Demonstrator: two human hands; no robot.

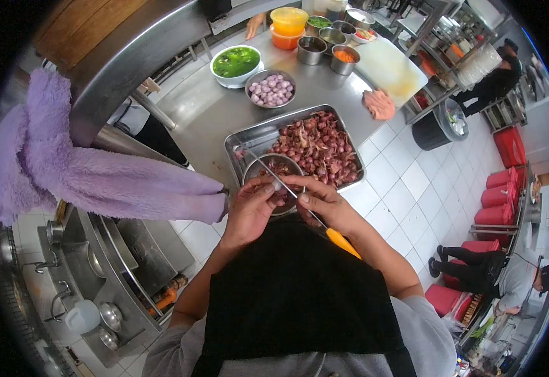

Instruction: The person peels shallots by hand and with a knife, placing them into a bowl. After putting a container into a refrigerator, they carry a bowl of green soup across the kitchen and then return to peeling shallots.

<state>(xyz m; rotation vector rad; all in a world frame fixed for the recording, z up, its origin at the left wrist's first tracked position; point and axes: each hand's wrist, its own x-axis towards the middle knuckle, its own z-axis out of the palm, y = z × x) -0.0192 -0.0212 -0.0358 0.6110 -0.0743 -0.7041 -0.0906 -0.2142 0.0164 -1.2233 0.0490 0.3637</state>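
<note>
My left hand (pixel 252 210) is closed, its fingers pinching a small pale shallot (pixel 277 186). In my right hand (pixel 325 204) is a knife with a yellow handle (pixel 342 242); its long narrow blade lies across the shallot and points to the upper left. Both hands meet over a round metal bowl (pixel 298 168) containing reddish-brown skins, partly hidden by my fingers. The bowl sits in the left part of a rectangular steel tray (pixel 240 139). A heap of unpeeled red shallots (pixel 321 147) fills the tray's right side.
Beyond the tray stand a bowl of peeled shallots (pixel 271 91), a white bowl of green contents (pixel 235 63) and several metal containers. A cutting board (pixel 391 69) and a pink cloth (pixel 379 104) lie rightward. A purple towel (pixel 124 182) hangs at left. Other people stand at the right.
</note>
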